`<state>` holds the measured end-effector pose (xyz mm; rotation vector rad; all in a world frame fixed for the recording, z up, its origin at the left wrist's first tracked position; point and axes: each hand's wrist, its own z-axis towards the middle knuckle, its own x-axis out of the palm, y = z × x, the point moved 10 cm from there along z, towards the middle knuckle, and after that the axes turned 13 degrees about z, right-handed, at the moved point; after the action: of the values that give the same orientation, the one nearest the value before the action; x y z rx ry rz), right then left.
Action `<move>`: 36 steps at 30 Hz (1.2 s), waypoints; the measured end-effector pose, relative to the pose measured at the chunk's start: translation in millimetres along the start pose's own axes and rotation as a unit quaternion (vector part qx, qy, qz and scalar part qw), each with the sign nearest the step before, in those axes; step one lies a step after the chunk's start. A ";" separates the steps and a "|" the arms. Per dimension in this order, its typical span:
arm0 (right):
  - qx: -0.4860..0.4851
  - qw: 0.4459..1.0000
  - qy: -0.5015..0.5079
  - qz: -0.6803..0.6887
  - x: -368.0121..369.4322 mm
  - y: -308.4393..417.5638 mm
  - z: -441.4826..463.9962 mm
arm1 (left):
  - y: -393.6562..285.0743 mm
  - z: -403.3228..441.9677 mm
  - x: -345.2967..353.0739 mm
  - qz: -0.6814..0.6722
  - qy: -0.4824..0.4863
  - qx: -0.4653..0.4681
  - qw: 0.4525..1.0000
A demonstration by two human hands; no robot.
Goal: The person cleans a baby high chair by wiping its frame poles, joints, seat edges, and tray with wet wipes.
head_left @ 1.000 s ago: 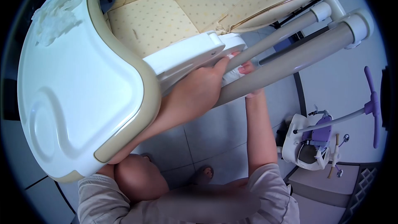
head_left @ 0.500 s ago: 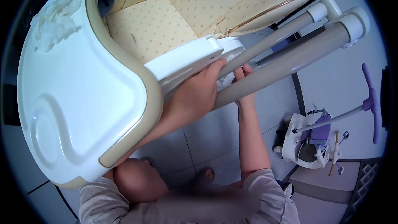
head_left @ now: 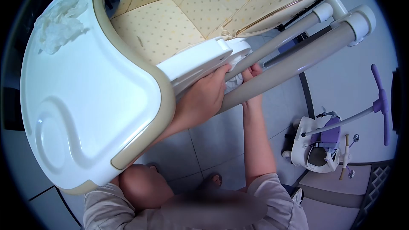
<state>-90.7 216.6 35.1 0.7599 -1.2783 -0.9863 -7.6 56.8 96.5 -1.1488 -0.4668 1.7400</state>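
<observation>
A high chair with a white tray [head_left: 106, 89], a cream dotted seat [head_left: 155, 30] and grey leg tubes [head_left: 294, 66] leans across the view. My left hand [head_left: 204, 98] reaches under the tray, its thumb against the white armrest [head_left: 198, 59]; its fingers curl in beside the leg tubes, partly hidden by them. My right hand [head_left: 253, 72] is closed between the two tubes, and the front tube covers part of it. Crumpled white tissue [head_left: 234, 83] shows between my hands, at my right fingers.
A wad of crumpled white tissue [head_left: 59, 25] lies on the tray's far corner. On the right stands a white and purple children's ride-on [head_left: 317, 145] with a long push handle [head_left: 381, 102]. Grey tiles [head_left: 179, 155] cover the floor around my feet.
The tray and armrest have shifted slightly to the right, while the far tube ends have moved slightly left. Both hands stay at about the same spots with small finger shifts.
</observation>
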 end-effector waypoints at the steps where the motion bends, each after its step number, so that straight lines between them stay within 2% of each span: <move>1: 0.002 1.000 -0.003 -0.008 -1.4 -1.1 -0.2 | 0.4 0.4 0.1 -0.015 -0.004 0.001 1.000; 3: 0.005 1.000 -0.010 -0.024 -2.7 -1.1 -1.1 | 2.7 1.3 1.9 -0.050 0.000 -0.016 0.999; 6: -0.093 0.972 0.018 -0.216 -3.4 13.7 -6.6 | -1.5 3.9 -0.1 -0.030 -0.008 -0.005 0.999; 7: -0.124 0.977 0.028 -0.172 -0.7 17.5 -13.1 | -4.4 3.7 -1.5 -0.012 -0.012 0.003 1.000; 9: -0.186 0.978 0.048 -0.083 7.3 24.1 -26.7 | -1.2 3.0 -1.0 -0.069 -0.018 -0.029 0.997; 16: -0.187 0.975 0.049 -0.112 3.3 19.7 -29.3 | -3.0 -12.3 6.3 -0.097 0.026 -0.032 0.994; 19: -0.191 0.971 0.042 -0.140 2.9 21.9 -30.7 | -3.9 -22.8 2.6 -0.147 -0.002 -0.071 0.987; 22: -0.205 0.966 0.042 -0.153 4.5 22.8 -32.7 | 4.2 -23.7 9.5 -0.238 0.013 -0.143 0.960; 25: -0.233 0.959 0.057 -0.152 8.2 22.3 -33.3 | 9.1 -17.9 15.3 -0.218 0.015 -0.119 0.969; 28: -0.247 0.952 0.064 -0.170 11.1 23.7 -37.0 | 33.0 -32.8 35.8 -0.343 0.071 -0.293 0.890; 30: -0.288 0.930 0.073 -0.216 18.3 30.5 -43.8 | 26.4 -28.0 27.7 -0.334 0.054 -0.243 0.909; 33: -0.215 0.938 0.088 -0.258 21.2 25.7 -42.2 | 14.8 -28.8 9.9 -0.277 0.028 -0.158 0.947; 34: -0.238 0.919 0.089 -0.301 17.5 26.1 -42.0 | 9.9 -30.7 2.6 -0.251 0.019 -0.128 0.959; 36: -0.285 0.874 0.089 -0.383 11.9 26.7 -39.4 | 7.8 -40.4 -6.3 -0.203 0.041 -0.130 0.970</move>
<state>-47.2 214.2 57.8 0.8674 -0.4356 -1.7816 23.7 40.4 74.4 -1.2018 -0.8361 1.2970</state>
